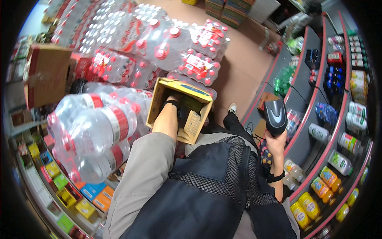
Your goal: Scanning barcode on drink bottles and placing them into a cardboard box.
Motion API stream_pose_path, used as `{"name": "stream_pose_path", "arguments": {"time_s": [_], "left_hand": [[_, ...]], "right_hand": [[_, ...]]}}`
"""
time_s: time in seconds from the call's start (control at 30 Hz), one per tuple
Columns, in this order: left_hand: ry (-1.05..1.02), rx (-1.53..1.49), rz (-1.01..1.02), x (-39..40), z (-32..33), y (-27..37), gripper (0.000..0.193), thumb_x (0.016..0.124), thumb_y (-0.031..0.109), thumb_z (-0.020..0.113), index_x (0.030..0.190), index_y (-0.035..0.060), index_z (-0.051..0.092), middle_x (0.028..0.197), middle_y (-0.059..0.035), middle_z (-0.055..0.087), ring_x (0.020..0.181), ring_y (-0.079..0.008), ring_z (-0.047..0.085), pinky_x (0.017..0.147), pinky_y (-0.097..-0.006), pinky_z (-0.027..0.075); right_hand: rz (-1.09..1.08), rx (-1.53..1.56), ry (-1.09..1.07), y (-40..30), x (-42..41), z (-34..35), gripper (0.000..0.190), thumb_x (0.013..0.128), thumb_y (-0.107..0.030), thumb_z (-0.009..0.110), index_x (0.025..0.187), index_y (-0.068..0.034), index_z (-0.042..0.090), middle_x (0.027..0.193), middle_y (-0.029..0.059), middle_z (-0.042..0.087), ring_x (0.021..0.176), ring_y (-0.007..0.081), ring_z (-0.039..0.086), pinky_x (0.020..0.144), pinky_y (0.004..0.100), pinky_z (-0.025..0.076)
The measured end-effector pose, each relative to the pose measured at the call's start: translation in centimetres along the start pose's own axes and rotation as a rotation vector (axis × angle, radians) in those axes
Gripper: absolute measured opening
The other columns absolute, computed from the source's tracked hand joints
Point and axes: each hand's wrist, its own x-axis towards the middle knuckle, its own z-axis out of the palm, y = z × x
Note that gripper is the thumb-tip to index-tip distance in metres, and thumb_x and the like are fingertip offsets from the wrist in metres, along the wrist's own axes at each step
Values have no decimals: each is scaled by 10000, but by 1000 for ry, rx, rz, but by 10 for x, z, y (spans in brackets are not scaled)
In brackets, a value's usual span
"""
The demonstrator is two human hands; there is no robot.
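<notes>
My left hand (pixel 174 101) reaches inside an open yellow cardboard box (pixel 155 98); the box's wall and shadow mostly hide its fingers, so whether it holds anything cannot be made out. A dark band circles that wrist. Within the box is a dark interior, and a printed cardboard flap (pixel 192 122) shows at its near side. On the right, my right hand (pixel 273 142) grips the handle of a black and grey handheld barcode scanner (pixel 276 116), its head pointing away from me. A black band is on the right wrist.
Shrink-wrapped packs of large bottles (pixel 113 125) lie at the left, with more bottle packs (pixel 200 67) stacked beyond the box. A brown carton (pixel 47 74) stands far left. Shelves with red edges (pixel 322 149) hold drinks on the right. Tiled floor (pixel 241 59) runs between.
</notes>
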Motion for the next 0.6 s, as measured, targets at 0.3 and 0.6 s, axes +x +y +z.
{"name": "stream_pose_path", "arguments": {"time_s": [0.3,0.6], "left_hand": [[-74,14,21,24,11,5,440,717,145,815,1052,-57,614,960,-126,669,842,-242,638,775,-369,539],[-367,-484,111,-40,-22,-14,594,666,165,907,1119,-95,624,1035,-166,708,917,-289,682,846,-392,563]], "right_hand": [[288,-85,90,15,-29,-25,249,770,-22,747,1004,32,682,917,93,752,847,142,692,781,326,542],[97,-24,-147,-21,2,8,332,789,12,705,1118,33,656,996,92,747,922,148,680,849,315,525]]}}
